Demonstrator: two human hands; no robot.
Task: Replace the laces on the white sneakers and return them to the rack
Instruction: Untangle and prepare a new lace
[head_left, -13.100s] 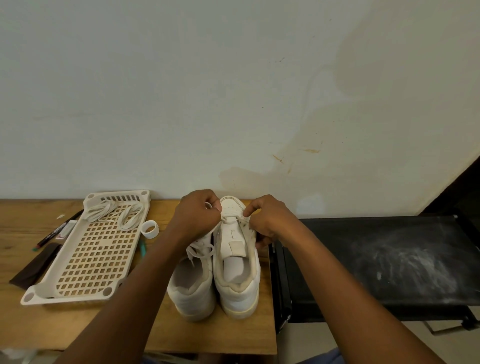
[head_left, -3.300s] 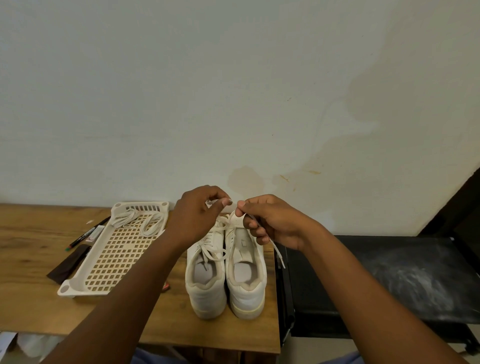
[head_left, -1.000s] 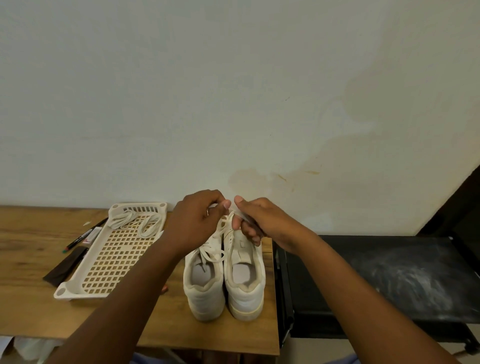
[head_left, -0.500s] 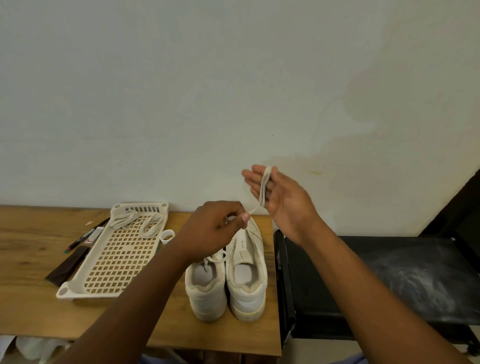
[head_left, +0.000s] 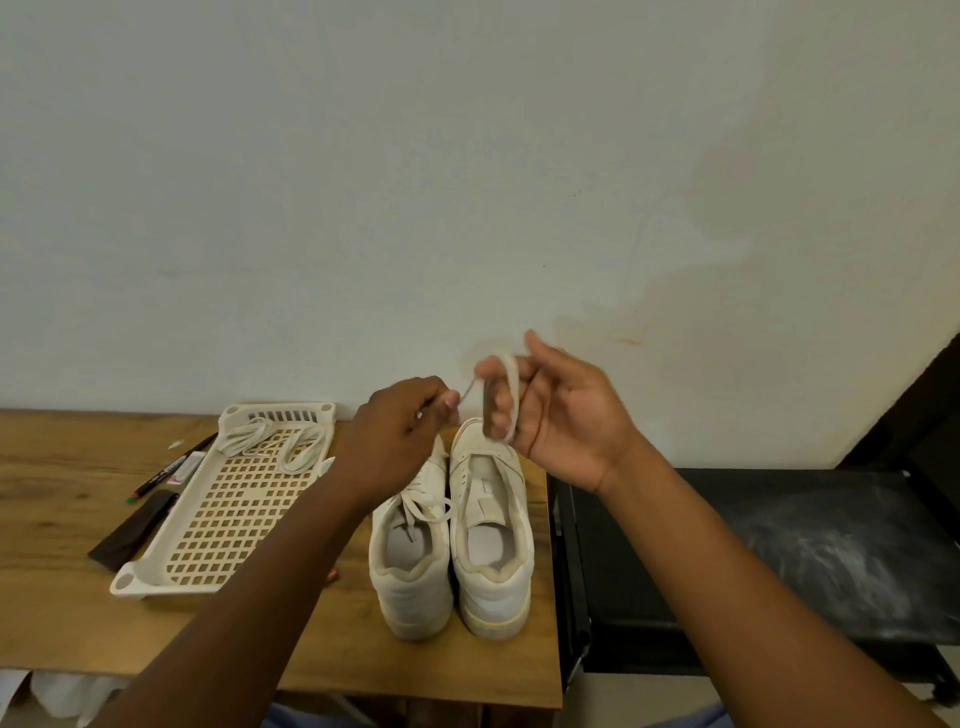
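Two white sneakers stand side by side on the wooden table, heels toward me. The left sneaker (head_left: 410, 561) is laced with a bow; the right sneaker (head_left: 491, 530) shows no lace. Above their toes I hold a loose white lace (head_left: 506, 395). My right hand (head_left: 561, 415) is raised with the lace wound round its curled fingers. My left hand (head_left: 400, 436) pinches the lace's free end just to the left. A cream perforated rack tray (head_left: 228, 499) lies left of the sneakers with more laces (head_left: 270, 441) in its far end.
Pens (head_left: 171, 467) and a dark flat case (head_left: 132, 530) lie left of the tray. A black cart top (head_left: 779, 551) adjoins the table on the right, slightly lower. The wall rises directly behind the table. The table's front edge is near me.
The lace has come free of the right sneaker. My right hand rose and now has the lace wrapped round its fingers; my left hand lifted to hold the other end.
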